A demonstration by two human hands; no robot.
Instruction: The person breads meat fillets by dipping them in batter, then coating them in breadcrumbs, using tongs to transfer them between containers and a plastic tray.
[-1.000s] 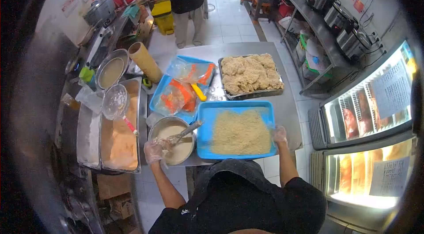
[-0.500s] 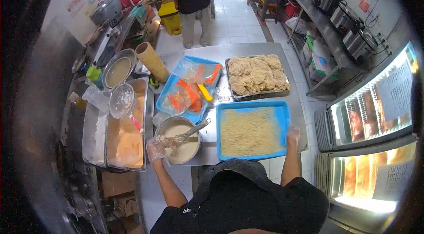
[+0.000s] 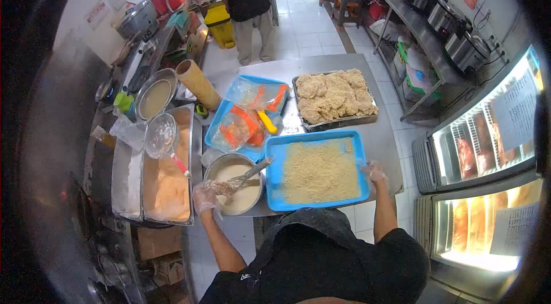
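My left hand, in a clear plastic glove, is at the left rim of a metal bowl of pale batter, its fingers closed at the edge. A wire whisk leans in the bowl, handle towards the right; its wires are partly in the batter. Gloved as well, my right hand grips the right edge of a blue tray. Yellowish crumbs cover much of the tray's bottom, leaving a blue strip on the left. The tray's left side is close beside the bowl.
Behind the crumb tray sits a tray of crumbed pieces. Another blue tray holds orange-marked bags and a yellow handle. Flour bins with a strainer stand left. A person stands beyond the table.
The blue crumb tray has slid left towards the bowl, with my right hand moving along at its edge. Crumbs now lie further from its left wall. My left hand stays at the bowl.
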